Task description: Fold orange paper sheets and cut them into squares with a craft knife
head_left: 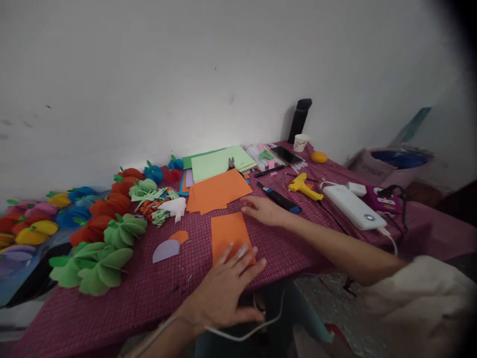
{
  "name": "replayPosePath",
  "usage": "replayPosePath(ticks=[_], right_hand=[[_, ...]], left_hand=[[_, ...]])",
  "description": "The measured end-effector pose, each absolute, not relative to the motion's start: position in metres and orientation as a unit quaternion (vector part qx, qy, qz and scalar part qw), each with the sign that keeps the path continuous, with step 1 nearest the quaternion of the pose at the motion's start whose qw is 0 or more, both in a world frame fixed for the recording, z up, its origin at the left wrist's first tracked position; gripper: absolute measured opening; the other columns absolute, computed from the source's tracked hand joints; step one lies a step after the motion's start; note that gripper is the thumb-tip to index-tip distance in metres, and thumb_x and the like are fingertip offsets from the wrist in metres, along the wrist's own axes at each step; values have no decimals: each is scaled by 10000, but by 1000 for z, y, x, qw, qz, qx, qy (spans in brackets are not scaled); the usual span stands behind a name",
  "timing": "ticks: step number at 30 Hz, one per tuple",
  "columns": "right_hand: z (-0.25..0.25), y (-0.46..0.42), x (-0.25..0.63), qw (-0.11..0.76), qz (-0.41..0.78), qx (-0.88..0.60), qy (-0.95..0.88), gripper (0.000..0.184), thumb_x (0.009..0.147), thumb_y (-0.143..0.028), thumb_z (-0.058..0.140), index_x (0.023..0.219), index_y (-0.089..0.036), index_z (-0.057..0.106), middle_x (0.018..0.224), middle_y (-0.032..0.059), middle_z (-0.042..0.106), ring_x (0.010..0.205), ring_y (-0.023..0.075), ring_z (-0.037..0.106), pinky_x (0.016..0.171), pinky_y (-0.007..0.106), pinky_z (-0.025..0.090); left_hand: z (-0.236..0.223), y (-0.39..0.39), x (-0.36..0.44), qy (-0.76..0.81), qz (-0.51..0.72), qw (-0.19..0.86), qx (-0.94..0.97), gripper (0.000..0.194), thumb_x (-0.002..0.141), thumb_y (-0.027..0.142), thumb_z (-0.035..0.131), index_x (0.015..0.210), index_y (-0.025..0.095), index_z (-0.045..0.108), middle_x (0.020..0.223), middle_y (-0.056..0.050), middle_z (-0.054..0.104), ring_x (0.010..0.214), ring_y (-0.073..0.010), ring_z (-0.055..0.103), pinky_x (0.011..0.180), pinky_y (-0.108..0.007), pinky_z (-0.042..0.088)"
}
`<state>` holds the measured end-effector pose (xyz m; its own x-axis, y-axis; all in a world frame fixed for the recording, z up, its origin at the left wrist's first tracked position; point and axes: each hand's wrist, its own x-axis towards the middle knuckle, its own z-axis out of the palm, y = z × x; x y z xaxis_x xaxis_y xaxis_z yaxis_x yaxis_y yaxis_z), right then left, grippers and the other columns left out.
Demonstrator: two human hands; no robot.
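Note:
An orange paper sheet lies flat near the table's front edge. My left hand is spread over its lower part, fingers stretched and apart; whether the palm presses down cannot be made out. At the sheet's upper right corner is my right hand, its fingers loosely extended, with nothing visible in them. More orange sheets lie just beyond, over pale green sheets and the partly covered black-handled pliers or cutters. Left of the sheet rest a lilac paper half-round and an orange paper piece.
Several folded-paper pumpkins crowd the left side beside paper scraps. To the right lie a black-and-blue cutter-like tool, yellow glue gun, white power bank and phone. A paper cup and black bottle stand behind.

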<state>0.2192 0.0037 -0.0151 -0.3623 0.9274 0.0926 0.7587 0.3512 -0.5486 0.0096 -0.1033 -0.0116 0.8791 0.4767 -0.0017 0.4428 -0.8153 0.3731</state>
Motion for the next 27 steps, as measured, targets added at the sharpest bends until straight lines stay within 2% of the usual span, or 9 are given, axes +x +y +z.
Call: replayPosePath(ticks=[2, 4, 11, 15, 19, 24, 27], right_hand=[[-7, 19, 215, 172, 266, -585, -746, 343, 854, -329, 479, 1123, -136, 568, 895, 86, 689, 786, 174, 630, 706, 265, 453], [-4, 30, 210, 138, 312, -613, -713, 292, 826, -319, 517, 1033, -134, 609, 766, 65, 691, 655, 153, 626, 606, 234, 445], [-12, 42, 189, 125, 340, -620, -697, 274, 734, -377, 616, 821, -122, 664, 626, 52, 661, 492, 124, 572, 525, 225, 415], [-11, 39, 186, 142, 371, -603, -692, 421, 765, -527, 532, 820, -131, 663, 591, 25, 621, 412, 78, 476, 448, 209, 373], [-18, 27, 195, 191, 408, -558, -697, 553, 750, -637, 458, 881, -139, 661, 554, -7, 558, 409, 68, 402, 394, 195, 296], [-28, 28, 197, 197, 380, -499, -754, 353, 745, -437, 551, 830, -115, 670, 628, -9, 596, 514, 73, 456, 486, 186, 337], [-23, 44, 185, 189, 350, -497, -771, 251, 723, -352, 581, 780, -128, 680, 602, -29, 591, 547, 86, 483, 516, 191, 344]], left_hand=[[-11, -100, 6, 285, 60, 151, 945, 764, 796, 626, 409, 1417, 242, 183, 1471, -89, 220, 1360, -270, 140, 1093, -491, 100], [-14, -96, 4, 310, 52, 130, 940, 720, 825, 604, 377, 1416, 242, 181, 1473, -83, 221, 1365, -253, 124, 1094, -480, 106], [-28, -99, 7, 298, 32, 107, 948, 763, 785, 677, 349, 1397, 235, 243, 1470, -85, 234, 1370, -244, 94, 1095, -479, 88], [-29, -100, 6, 296, 38, 100, 949, 760, 782, 688, 329, 1393, 242, 253, 1475, -83, 220, 1369, -248, 103, 1092, -486, 98], [-31, -102, 4, 300, 58, 101, 947, 761, 785, 682, 336, 1399, 244, 239, 1470, -84, 233, 1365, -251, 122, 1092, -484, 100], [-24, -105, 2, 309, 83, 113, 941, 784, 763, 680, 395, 1399, 248, 240, 1456, -88, 269, 1356, -261, 164, 1087, -491, 121], [-17, -99, 1, 330, 99, 87, 935, 706, 809, 612, 405, 1391, 238, 267, 1443, -80, 302, 1355, -254, 173, 1091, -480, 141]])
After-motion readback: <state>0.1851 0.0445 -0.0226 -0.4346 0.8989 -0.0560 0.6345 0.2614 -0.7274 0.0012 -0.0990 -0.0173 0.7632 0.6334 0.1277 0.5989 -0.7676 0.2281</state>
